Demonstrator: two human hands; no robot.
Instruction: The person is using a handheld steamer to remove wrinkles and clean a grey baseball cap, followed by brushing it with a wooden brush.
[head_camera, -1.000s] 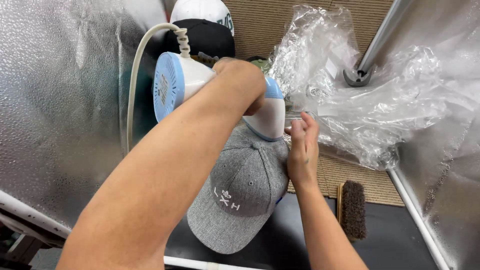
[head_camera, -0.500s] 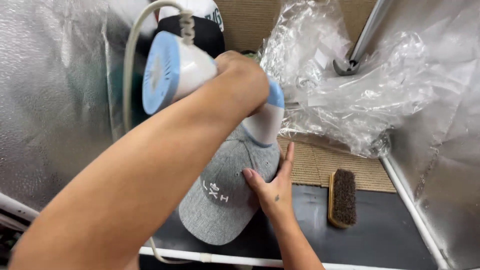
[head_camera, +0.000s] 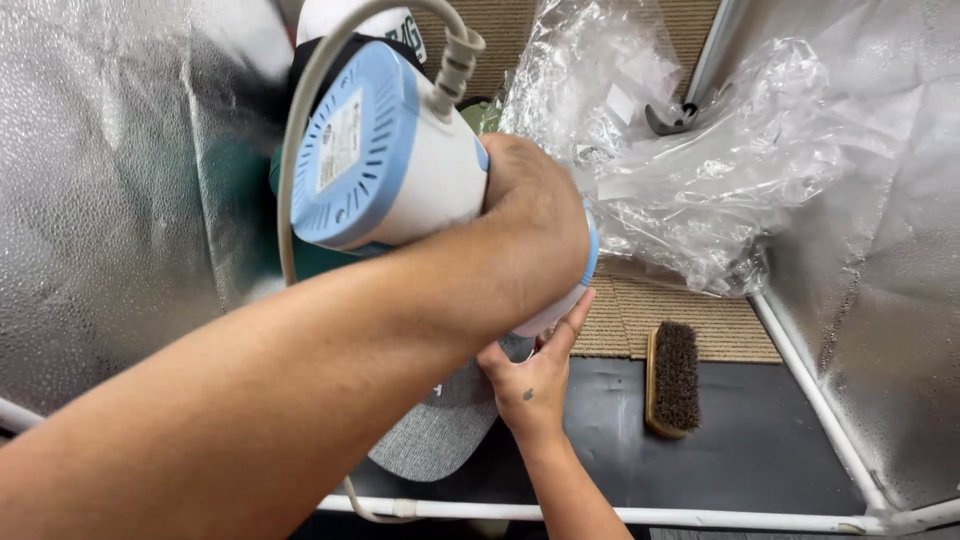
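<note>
Near centre, the right hand (head_camera: 535, 385) rests open-palmed against the grey cap (head_camera: 440, 435), which lies on the black mat (head_camera: 740, 450). Directly above it, the left hand (head_camera: 530, 220) grips the white-and-blue steamer (head_camera: 385, 150). The steamer's long axis runs left-far to right-near toward the cap.

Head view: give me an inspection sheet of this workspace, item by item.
Surface: black mat with tan carpet behind.
Job's things: white and blue handheld steamer; grey cap beneath it.
Clutter: wooden brush lying on the mat; crumpled clear plastic; another cap at the top.
Hands: left hand grips the steamer; right hand rests on the grey cap.
Cables: steamer cord loops from its rear.
Surroundings: silver foil walls on a white pipe frame.
</note>
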